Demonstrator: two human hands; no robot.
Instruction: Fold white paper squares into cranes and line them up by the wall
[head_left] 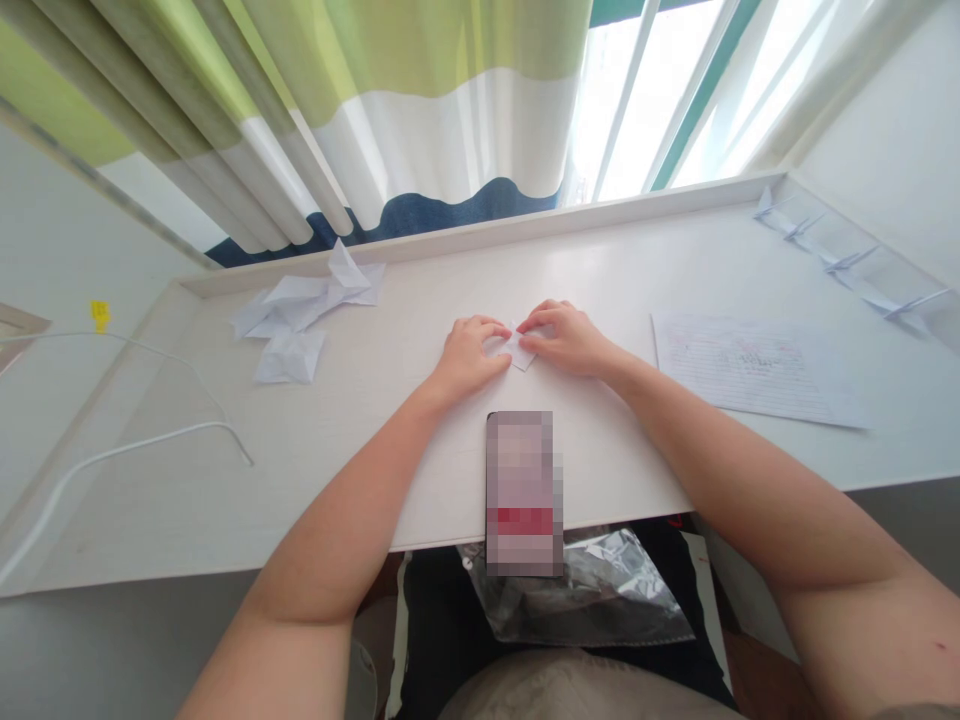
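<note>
A small folded piece of white paper (516,350) lies on the white desk (352,440), its point showing between my two hands. My left hand (469,358) presses and holds its left side, with the fingers curled over the fold. My right hand (562,338) pinches the other side, fingertips close to those of my left hand. Much of the paper is hidden under my fingers. A phone (523,495), pixelated on its face, lies just below my hands and overhangs the desk's near edge.
Loose folded white paper (300,310) lies to the left. Several paper cranes (847,260) stand in a row at the right back, and a handwritten sheet (757,370) lies to the right. A white cable (127,460) crosses the left. A striped curtain (337,110) hangs behind.
</note>
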